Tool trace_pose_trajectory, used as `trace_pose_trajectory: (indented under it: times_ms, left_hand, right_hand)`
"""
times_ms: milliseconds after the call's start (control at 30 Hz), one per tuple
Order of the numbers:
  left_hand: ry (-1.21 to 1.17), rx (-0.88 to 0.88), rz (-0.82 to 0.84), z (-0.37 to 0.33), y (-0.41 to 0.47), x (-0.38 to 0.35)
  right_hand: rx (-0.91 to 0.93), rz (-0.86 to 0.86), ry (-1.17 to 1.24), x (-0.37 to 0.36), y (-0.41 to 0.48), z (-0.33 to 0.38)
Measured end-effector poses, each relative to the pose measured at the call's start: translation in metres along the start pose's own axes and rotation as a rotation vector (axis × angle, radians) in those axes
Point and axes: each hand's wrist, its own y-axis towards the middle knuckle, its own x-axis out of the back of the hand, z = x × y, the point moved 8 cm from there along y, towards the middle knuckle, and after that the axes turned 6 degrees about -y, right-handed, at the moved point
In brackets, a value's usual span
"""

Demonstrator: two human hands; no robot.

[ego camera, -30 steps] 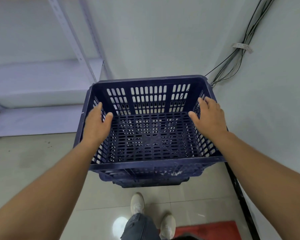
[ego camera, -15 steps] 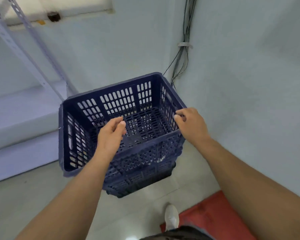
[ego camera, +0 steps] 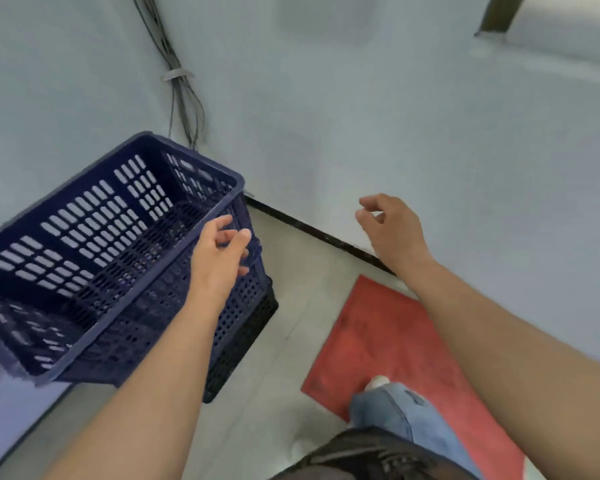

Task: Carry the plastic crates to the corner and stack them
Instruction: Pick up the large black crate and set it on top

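A dark blue slotted plastic crate [ego camera: 94, 237] sits on top of a stack of like crates [ego camera: 243, 341] on the floor in the room's corner, at the left. My left hand [ego camera: 222, 254] hovers over the top crate's near right rim, fingers loosely curled and apart, gripping nothing. Held in the air to the right of the stack, my right hand [ego camera: 392, 230] is well clear of the crates, with its fingers apart and nothing in it. The top crate is empty.
Two pale walls meet behind the stack, where a bundle of cables [ego camera: 182, 98] runs down. A black baseboard [ego camera: 309, 230] lines the right wall. A red mat [ego camera: 388, 341] lies on the tiled floor under my foot [ego camera: 376, 382]. A low shelf edge [ego camera: 0, 410] shows at bottom left.
Both hands have come off the top crate's sides. My right hand has swung away to the right. The view has turned right, so the stack now sits at the left.
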Motion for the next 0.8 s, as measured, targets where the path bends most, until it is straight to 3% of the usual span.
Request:
trace_pose_trajectory:
  times_ms: [333, 633, 800]
  left_hand:
    - [0.097, -0.062, 0.384, -0.023, -0.065, -0.199]
    - [0.185, -0.099, 0.730, -0.023, -0.200, -0.442]
    - [0.222, -0.111, 0.886, -0.013, -0.267, -0.540]
  right_hand:
    - [-0.210, -0.223, 0.054, 0.153, -0.057, -0.152]
    - [-0.486, -0.392, 0.037, 0.311, -0.153, -0.336]
    - [-0.617, -0.460, 0.021, 0.369, -0.205, -0.414]
